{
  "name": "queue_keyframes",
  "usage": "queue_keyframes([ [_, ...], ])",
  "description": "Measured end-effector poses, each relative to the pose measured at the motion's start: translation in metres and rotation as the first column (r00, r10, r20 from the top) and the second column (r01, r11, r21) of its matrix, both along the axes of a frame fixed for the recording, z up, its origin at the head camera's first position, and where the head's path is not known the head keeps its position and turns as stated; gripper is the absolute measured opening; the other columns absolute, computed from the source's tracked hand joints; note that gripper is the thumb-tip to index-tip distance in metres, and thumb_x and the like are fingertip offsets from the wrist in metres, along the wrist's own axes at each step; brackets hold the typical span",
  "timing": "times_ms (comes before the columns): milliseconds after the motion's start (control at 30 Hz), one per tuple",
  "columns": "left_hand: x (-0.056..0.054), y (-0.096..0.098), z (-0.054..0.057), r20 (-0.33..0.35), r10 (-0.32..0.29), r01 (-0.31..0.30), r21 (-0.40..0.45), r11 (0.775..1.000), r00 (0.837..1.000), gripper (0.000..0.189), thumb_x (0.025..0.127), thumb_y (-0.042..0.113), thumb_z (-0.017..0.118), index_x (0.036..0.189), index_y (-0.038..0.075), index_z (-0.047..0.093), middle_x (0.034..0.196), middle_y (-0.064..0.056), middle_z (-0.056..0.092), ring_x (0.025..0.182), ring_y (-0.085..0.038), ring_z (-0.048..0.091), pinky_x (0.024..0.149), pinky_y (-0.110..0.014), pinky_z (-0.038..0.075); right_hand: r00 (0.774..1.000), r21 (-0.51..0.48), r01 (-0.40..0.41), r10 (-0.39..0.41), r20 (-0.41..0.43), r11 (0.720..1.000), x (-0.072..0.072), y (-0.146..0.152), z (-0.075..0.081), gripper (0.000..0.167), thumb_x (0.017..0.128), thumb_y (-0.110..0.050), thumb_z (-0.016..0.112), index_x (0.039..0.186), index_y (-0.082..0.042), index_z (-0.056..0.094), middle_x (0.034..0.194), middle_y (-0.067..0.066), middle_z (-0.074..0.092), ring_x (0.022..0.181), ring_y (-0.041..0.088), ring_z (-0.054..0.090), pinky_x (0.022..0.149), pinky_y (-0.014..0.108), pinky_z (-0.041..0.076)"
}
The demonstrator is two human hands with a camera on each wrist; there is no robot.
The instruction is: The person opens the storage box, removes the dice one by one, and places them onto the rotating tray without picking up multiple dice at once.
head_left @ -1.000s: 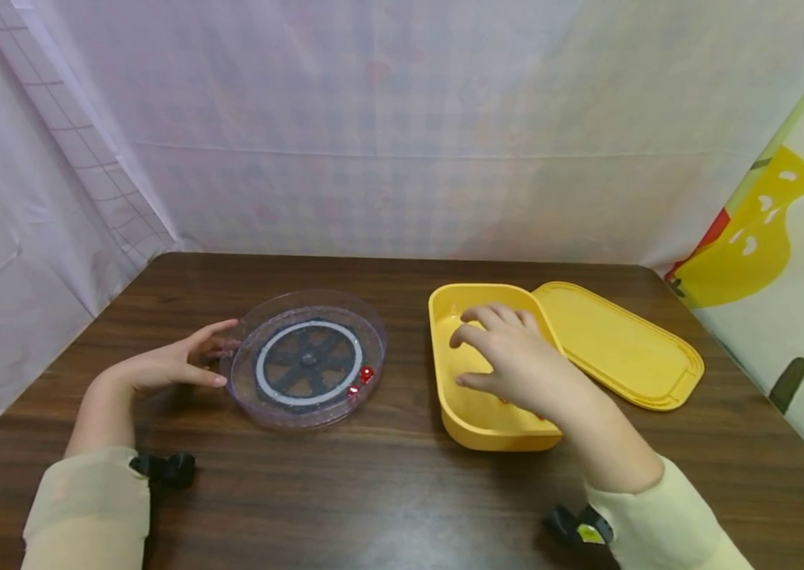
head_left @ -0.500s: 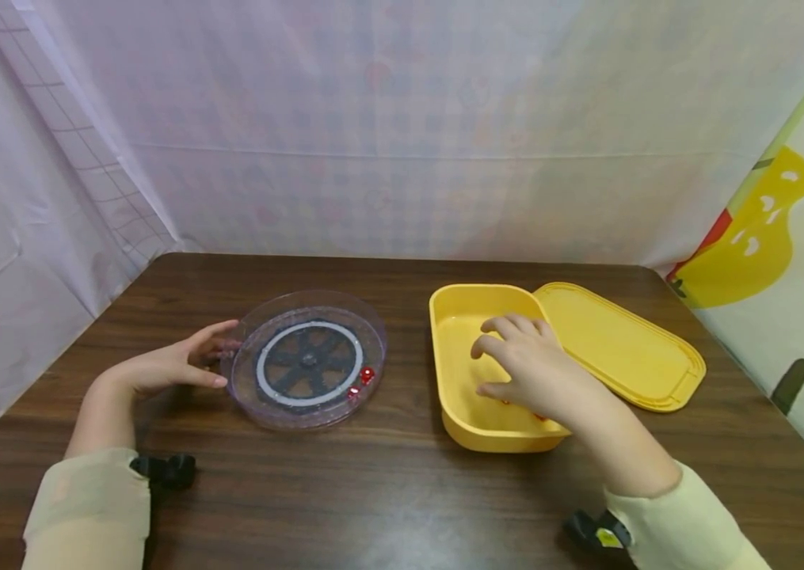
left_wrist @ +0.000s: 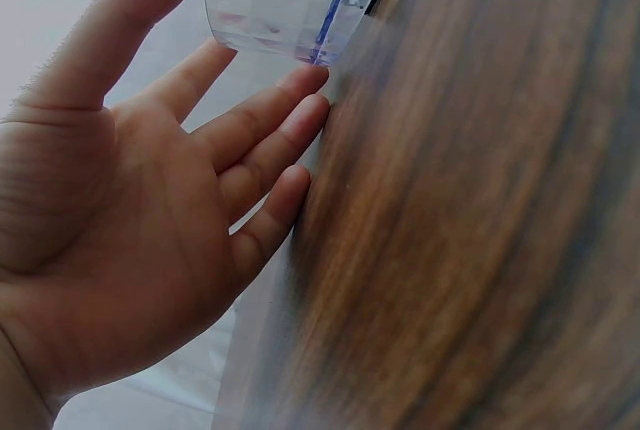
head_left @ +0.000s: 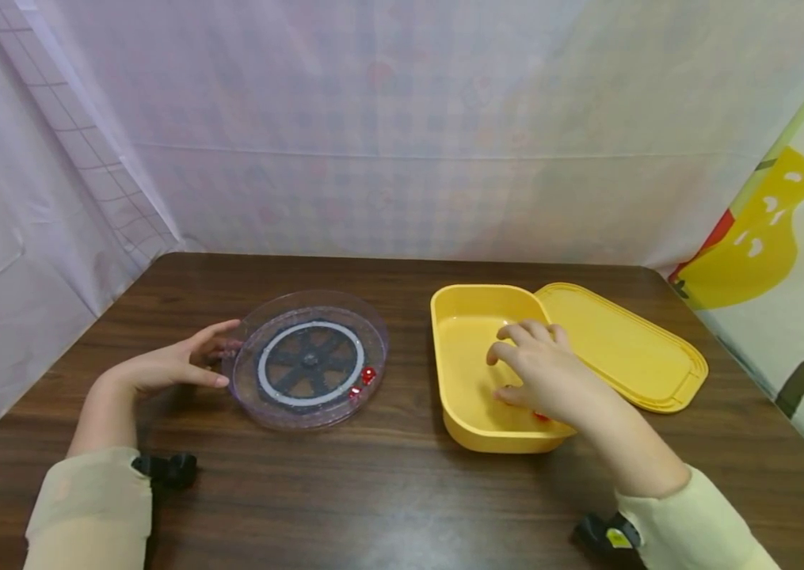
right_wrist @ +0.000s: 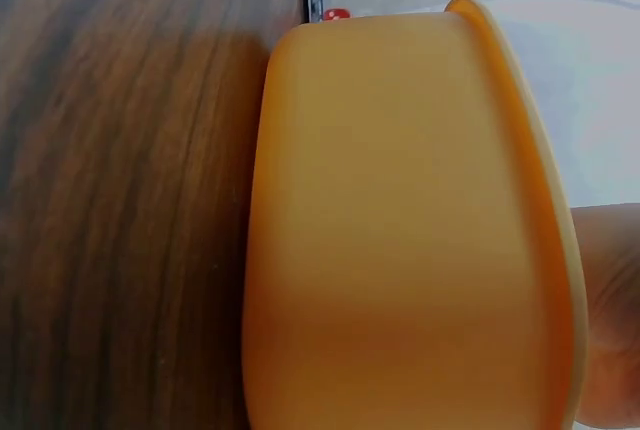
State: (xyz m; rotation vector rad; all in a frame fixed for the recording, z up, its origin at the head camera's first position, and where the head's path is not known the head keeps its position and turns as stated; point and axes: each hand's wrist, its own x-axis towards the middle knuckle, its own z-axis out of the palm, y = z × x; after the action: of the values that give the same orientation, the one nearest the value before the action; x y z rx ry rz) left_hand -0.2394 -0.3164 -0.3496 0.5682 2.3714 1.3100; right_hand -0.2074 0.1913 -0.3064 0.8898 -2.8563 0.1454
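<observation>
A round clear tray point(head_left: 316, 416) with a dark wheel-like pattern stands at left on the table. Two red dice point(head_left: 368, 375) lie at its right side. My left hand point(head_left: 177, 364) rests at the tray's left edge; its fingers point(left_wrist: 270, 145) are extended by the clear wall in the left wrist view. Right of the tray is a yellow box point(head_left: 455, 372). My right hand point(head_left: 540, 368) reaches into it, fingers loosely bent and spread. A red piece point(head_left: 541, 416) shows below that hand. In the right wrist view, the box wall hides most of the hand.
A yellow lid point(head_left: 623, 344) lies behind and right of the box. The brown wooden table point(head_left: 344, 499) carries everything. White curtain point(head_left: 402, 142) hangs along the far edge, and a printed cloth point(head_left: 751, 237) hangs at right.
My right hand has moved rightward and lower inside the yellow box, its fingers still loosely bent. The left hand and the tray have stayed in place.
</observation>
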Motion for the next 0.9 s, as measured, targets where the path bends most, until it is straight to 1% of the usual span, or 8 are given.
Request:
queue_keyframes([
  [233,0.000,0.000,0.000,0.003,0.001,-0.001,0.002,1.000,1.000,0.090,0.087,0.013,0.070,0.152,0.005,0.008,0.146,-0.034,0.026,0.133,-0.054,0.019,0.097,-0.067,0.025,0.999,0.027,0.040,-0.040,0.015,0.999,-0.002,0.002,-0.004,0.028,0.077,-0.026,0.081,0.097,-0.014,0.067,0.117,0.015,0.054,0.118,0.042,0.039,0.094,0.064,0.020],
  [500,0.000,0.001,0.000,0.007,0.002,-0.003,0.007,1.000,1.000,0.090,0.087,0.012,0.070,0.152,0.004,0.008,0.145,-0.034,0.026,0.133,-0.054,0.019,0.098,-0.067,0.024,0.998,0.061,0.052,-0.053,0.014,0.997,-0.004,0.003,-0.007,0.022,0.076,-0.028,0.082,0.087,-0.017,0.065,0.118,0.016,0.055,0.117,0.043,0.040,0.093,0.066,0.020],
  [767,0.000,0.001,0.002,0.008,0.006,-0.006,0.001,1.000,1.000,0.090,0.087,0.013,0.070,0.152,0.005,0.008,0.146,-0.034,0.026,0.133,-0.054,0.019,0.098,-0.068,0.022,0.997,0.088,0.071,-0.072,0.007,0.994,-0.006,0.005,-0.012,0.026,0.072,-0.029,0.084,0.082,-0.018,0.063,0.118,0.017,0.055,0.116,0.041,0.039,0.092,0.065,0.021],
  [900,0.001,0.001,0.002,0.011,0.006,-0.006,0.001,1.000,1.000,0.090,0.087,0.013,0.070,0.152,0.005,0.008,0.146,-0.034,0.025,0.133,-0.054,0.019,0.098,-0.068,0.023,0.998,0.106,0.067,-0.069,0.009,0.992,-0.006,0.006,-0.014,0.025,0.073,-0.029,0.083,0.079,-0.019,0.062,0.119,0.018,0.055,0.116,0.042,0.039,0.091,0.064,0.021],
])
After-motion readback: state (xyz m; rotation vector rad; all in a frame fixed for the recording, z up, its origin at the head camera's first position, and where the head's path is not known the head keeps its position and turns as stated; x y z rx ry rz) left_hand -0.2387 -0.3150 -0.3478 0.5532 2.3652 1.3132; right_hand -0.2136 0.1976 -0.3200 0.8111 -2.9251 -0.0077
